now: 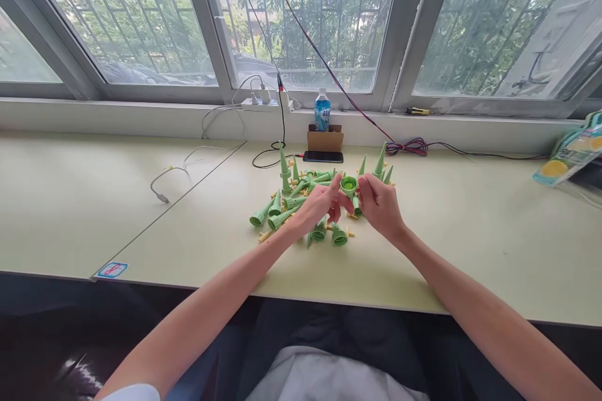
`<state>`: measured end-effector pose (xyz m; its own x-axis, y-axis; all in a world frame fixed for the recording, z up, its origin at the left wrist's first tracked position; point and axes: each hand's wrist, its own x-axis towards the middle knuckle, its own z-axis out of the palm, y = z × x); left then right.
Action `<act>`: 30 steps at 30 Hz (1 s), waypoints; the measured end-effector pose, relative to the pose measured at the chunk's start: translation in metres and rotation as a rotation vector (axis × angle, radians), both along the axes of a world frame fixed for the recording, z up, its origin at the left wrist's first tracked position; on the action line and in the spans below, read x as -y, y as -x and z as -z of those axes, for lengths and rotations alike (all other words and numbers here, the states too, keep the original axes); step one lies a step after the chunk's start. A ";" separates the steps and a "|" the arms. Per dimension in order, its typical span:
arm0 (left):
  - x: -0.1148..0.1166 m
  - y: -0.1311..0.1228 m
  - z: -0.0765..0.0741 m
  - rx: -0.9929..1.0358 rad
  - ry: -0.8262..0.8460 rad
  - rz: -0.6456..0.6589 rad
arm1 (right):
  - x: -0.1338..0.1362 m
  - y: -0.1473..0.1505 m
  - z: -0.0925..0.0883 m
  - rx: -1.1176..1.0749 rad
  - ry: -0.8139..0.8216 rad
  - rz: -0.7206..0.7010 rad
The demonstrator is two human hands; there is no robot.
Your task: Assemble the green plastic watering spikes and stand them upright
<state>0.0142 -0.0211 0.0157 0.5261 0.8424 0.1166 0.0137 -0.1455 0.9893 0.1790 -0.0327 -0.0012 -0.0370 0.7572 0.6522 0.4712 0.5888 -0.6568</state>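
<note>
A green plastic cone spike (348, 185) is held up over the pile with its round, open threaded end towards me. My left hand (325, 202) grips it, the thumb at its left side and the fingers curled below. Just to the right, my right hand (380, 205) is closed in a pinch close to the cone's rim; what it pinches is hidden by the fingers. Below and around both hands lie several like green cones (277, 218), many with small yellow side pieces (266, 236). A few stand upright, such as a tall cone (285, 169) at the left.
Behind the pile, a phone (323, 156) rests before a cardboard box (332, 139) and a blue-labelled bottle (322, 109). Cables (409, 146) run along the sill with a power strip (259, 103). A white cable (162, 197) lies left; a plastic bag (571, 150) sits far right.
</note>
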 end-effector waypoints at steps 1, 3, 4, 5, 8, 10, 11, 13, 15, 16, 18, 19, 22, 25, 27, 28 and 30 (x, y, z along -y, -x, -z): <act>0.000 0.000 0.000 -0.002 0.005 0.004 | 0.000 0.000 0.000 0.002 0.002 0.003; -0.001 0.000 0.001 -0.003 0.011 0.008 | 0.000 0.000 -0.001 0.005 0.007 0.011; -0.002 0.000 0.002 -0.003 0.011 0.007 | 0.000 0.000 -0.001 0.004 0.011 0.015; -0.002 0.000 0.002 -0.003 0.007 0.006 | 0.000 0.000 -0.001 0.002 0.016 0.017; -0.003 0.001 0.003 0.011 -0.044 -0.001 | -0.001 0.000 0.000 -0.016 0.045 0.020; -0.002 0.003 0.002 0.025 -0.099 -0.014 | -0.002 0.000 0.000 -0.027 0.065 0.019; -0.001 0.003 0.001 0.025 -0.122 -0.023 | -0.002 0.000 0.001 -0.029 0.072 0.019; 0.001 0.004 -0.001 0.011 -0.156 -0.038 | -0.002 0.001 0.001 -0.028 0.079 0.017; 0.002 0.004 -0.002 -0.003 -0.181 -0.045 | -0.002 0.001 0.001 -0.026 0.082 0.018; 0.003 0.004 -0.002 -0.005 -0.193 -0.051 | -0.002 0.001 0.000 -0.023 0.082 0.021; 0.003 0.003 -0.002 -0.009 -0.216 -0.067 | -0.002 0.000 0.000 -0.014 0.080 0.029; 0.003 0.003 -0.001 -0.010 -0.228 -0.079 | -0.001 0.000 0.000 -0.009 0.078 0.030; 0.002 0.003 0.000 -0.018 -0.262 -0.109 | -0.001 0.000 -0.001 -0.001 0.078 0.026; 0.001 0.003 0.001 -0.035 -0.277 -0.114 | -0.001 -0.001 -0.002 0.003 0.077 0.025; 0.001 0.003 0.002 -0.044 -0.279 -0.112 | -0.001 -0.001 -0.002 0.007 0.077 0.027; 0.000 0.003 0.003 -0.046 -0.283 -0.113 | -0.001 -0.001 -0.002 0.008 0.077 0.026; -0.001 0.003 0.005 -0.046 -0.298 -0.119 | -0.002 -0.001 -0.002 0.010 0.077 0.021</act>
